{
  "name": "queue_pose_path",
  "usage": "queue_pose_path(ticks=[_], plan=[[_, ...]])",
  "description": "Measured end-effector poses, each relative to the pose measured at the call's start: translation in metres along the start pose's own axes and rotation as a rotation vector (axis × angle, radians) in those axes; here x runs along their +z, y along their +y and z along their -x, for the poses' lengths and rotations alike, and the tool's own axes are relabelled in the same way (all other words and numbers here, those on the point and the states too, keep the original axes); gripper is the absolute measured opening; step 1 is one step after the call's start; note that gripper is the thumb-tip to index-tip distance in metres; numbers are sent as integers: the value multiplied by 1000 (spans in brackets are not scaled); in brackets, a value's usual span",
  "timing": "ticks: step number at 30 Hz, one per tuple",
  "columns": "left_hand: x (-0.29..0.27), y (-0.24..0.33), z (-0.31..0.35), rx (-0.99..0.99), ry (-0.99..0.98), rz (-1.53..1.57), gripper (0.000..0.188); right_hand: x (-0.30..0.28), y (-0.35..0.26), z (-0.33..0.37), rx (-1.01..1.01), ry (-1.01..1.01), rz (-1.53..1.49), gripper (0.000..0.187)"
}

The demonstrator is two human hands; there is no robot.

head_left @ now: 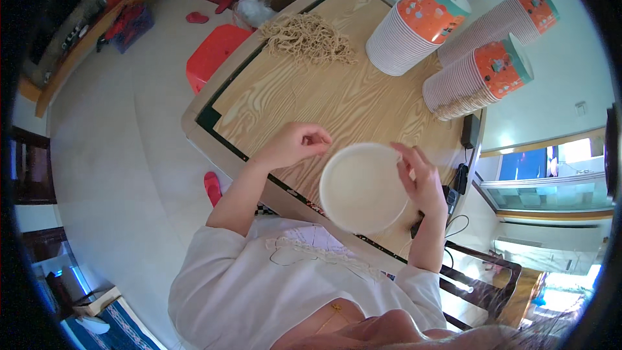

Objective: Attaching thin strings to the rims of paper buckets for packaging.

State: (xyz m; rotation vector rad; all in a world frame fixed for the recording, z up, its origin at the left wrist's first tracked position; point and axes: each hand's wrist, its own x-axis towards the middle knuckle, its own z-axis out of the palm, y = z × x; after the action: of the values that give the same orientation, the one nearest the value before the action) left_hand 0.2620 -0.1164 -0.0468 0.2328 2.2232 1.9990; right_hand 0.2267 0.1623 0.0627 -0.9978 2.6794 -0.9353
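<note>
A round white paper tub (363,188) faces up at me near the table's front edge, its pale inside showing and its outer wall hidden. At its right rim is my right hand (420,178), fingers bent over the edge and thumb reaching across the inside. My left hand (301,142) hovers just off the rim on the upper left. Its fingers are curled in a pinch; whatever is between them is too small to make out. Beyond, toward the table's far left, lies a loose heap of tan cords (308,37).
Tall stacks of nested orange and green paper tubs, a middle one (418,26), a front one (476,78) and a back one (502,23), line the far right. Black adapters (470,131) and cables sit by the right edge. A red stool (217,55) adjoins the left side.
</note>
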Motion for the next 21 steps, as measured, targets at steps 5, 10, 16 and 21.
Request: queue_pose_path(ticks=[5, 10, 16, 21], plan=[[-6, 13, 8, -71, 119, 205, 16, -6, 28, -3, 143, 140, 158, 24], [-3, 15, 8, -82, 59, 611, 24, -6, 31, 11, 284, 128, 253, 11], [10, 50, -2, 112, -121, 959, 28, 10, 9, 42, 257, -208, 366, 18], [22, 51, -2, 180, -46, 726, 27, 5, -38, 42, 129, -400, 316, 17]])
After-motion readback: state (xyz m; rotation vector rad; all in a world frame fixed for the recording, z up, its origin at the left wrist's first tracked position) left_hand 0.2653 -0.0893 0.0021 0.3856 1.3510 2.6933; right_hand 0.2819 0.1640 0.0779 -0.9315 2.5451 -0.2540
